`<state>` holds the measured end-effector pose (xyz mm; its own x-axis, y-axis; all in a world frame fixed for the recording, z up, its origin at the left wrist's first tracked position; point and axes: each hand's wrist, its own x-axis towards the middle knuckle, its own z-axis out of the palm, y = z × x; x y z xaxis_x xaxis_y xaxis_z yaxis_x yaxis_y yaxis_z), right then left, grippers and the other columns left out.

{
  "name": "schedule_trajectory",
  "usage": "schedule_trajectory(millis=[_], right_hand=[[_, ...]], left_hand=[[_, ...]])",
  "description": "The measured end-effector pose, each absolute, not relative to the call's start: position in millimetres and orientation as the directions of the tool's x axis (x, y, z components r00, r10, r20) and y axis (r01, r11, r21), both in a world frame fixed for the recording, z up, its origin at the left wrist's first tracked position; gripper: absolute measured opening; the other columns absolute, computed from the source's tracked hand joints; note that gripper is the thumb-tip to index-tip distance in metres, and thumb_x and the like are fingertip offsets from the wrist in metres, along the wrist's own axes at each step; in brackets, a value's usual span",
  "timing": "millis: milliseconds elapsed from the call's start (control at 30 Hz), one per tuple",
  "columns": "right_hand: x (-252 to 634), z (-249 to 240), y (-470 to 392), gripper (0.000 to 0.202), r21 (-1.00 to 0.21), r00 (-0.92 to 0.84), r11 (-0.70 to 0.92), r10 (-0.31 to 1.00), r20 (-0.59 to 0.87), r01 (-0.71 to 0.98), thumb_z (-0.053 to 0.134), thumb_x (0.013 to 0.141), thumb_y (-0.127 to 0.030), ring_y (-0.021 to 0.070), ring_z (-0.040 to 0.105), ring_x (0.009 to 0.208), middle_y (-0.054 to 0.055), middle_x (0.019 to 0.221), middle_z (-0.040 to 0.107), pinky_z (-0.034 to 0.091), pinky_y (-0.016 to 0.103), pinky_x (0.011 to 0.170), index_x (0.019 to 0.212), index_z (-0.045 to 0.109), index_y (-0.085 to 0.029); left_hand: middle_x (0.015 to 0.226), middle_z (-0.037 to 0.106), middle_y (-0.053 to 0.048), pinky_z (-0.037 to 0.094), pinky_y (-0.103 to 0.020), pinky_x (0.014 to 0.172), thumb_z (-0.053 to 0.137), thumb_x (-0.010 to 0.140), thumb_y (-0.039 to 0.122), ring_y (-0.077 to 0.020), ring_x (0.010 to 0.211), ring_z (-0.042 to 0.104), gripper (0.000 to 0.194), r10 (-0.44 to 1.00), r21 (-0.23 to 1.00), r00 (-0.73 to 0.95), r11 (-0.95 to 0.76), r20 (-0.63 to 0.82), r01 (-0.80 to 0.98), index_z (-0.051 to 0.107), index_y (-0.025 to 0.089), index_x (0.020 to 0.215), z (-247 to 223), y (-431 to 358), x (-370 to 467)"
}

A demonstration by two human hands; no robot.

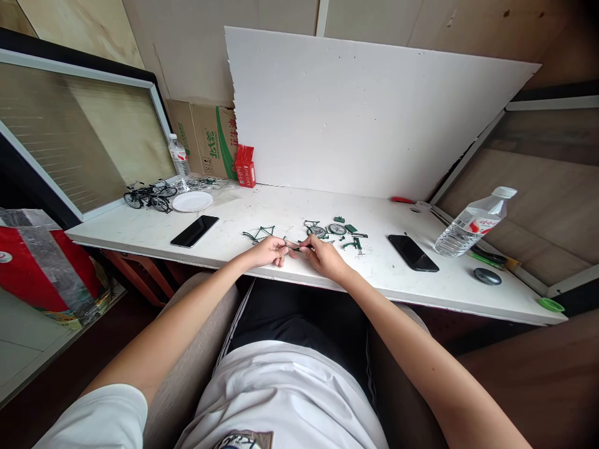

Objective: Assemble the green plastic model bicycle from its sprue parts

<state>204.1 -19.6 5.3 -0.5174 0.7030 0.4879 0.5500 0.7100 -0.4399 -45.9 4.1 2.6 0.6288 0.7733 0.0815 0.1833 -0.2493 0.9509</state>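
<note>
Holding sm. dk. part [304, 248] in hands [267, 252] [324, 257] nr. grn. bike frame [253, 237].

A white table [290, 202] stands before a beige wall [276, 22], between 2 framed panels [116, 131].

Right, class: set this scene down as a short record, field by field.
Left hand: pinching a small piece, unclear which
Right hand: holding a thin dark part
Just beyond: green model-bicycle parts, including a wheel
Phones: left phone, right phone
Far left: black model bicycles beside a white plate
Right side: water bottle
</note>
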Motion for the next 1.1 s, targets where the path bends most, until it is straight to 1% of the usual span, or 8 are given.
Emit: schedule_trajectory(millis=[133,300,500,733,900,1100], right_hand=[[203.2,6.1,-20.3,0.021,-0.398,-0.520,0.712,0.698,0.493,0.578,0.044,0.111,-0.039,0.0211,0.065,0.073,0.008,0.095,0.076,0.044,0.032,0.069,0.103,0.055,-0.023],[202.7,6.8,-21.2,0.023,-0.394,-0.516,0.712,0.697,0.498,0.581,0.044,0.112,-0.041,0.0207,0.065,0.072,0.008,0.096,0.076,0.044,0.031,0.068,0.103,0.056,-0.023],[203.9,4.4,-17.9,0.024,-0.383,-0.516,0.706,0.702,0.491,0.595,0.044,0.111,-0.041,0.0190,0.062,0.065,0.007,0.092,0.075,0.040,0.029,0.064,0.103,0.056,-0.022],[204.8,2.6,-17.0,0.028,-0.390,-0.508,0.700,0.708,0.491,0.598,0.043,0.112,-0.045,0.0172,0.056,0.058,0.003,0.080,0.070,0.037,0.028,0.061,0.099,0.056,-0.023],[204.3,3.4,-17.2,0.031,-0.388,-0.495,0.691,0.714,0.494,0.610,0.042,0.112,-0.047,0.0174,0.054,0.057,0.002,0.075,0.067,0.036,0.028,0.060,0.096,0.055,-0.024],[204.4,4.1,-17.1,0.032,-0.398,-0.490,0.681,0.725,0.484,0.615,0.042,0.112,-0.048,0.0177,0.054,0.057,0.001,0.073,0.064,0.036,0.028,0.061,0.093,0.053,-0.024]], left_hand=[[0.077,0.074,-0.008,0.044,-0.026,0.060,0.069,0.093,0.063,-0.0124,0.060,0.060,0.061,0.760,0.952,0.645,-0.254,0.086,0.173,0.073,0.008,0.119,1.7,5.1,-46.7],[0.072,0.070,-0.006,0.044,-0.026,0.060,0.070,0.092,0.066,-0.0132,0.061,0.061,0.066,0.761,0.952,0.643,-0.254,0.088,0.171,0.073,0.006,0.120,1.7,4.7,-47.4],[0.087,0.076,-0.011,0.045,-0.026,0.060,0.069,0.092,0.066,-0.0119,0.060,0.061,0.067,0.767,0.946,0.635,-0.265,0.090,0.186,0.072,0.007,0.124,2.7,2.9,-47.0],[0.084,0.074,-0.010,0.044,-0.025,0.059,0.069,0.093,0.066,-0.0122,0.060,0.061,0.066,0.768,0.940,0.634,-0.279,0.093,0.199,0.073,0.007,0.123,-0.3,4.7,-47.2],[0.090,0.076,-0.011,0.045,-0.025,0.060,0.069,0.094,0.062,-0.0117,0.060,0.061,0.062,0.767,0.941,0.634,-0.277,0.095,0.194,0.073,0.009,0.126,-1.9,5.8,-47.5],[0.102,0.078,-0.016,0.046,-0.025,0.059,0.069,0.093,0.062,-0.0107,0.061,0.061,0.063,0.768,0.940,0.633,-0.276,0.091,0.200,0.073,0.009,0.128,-1.8,5.6,-47.7]])
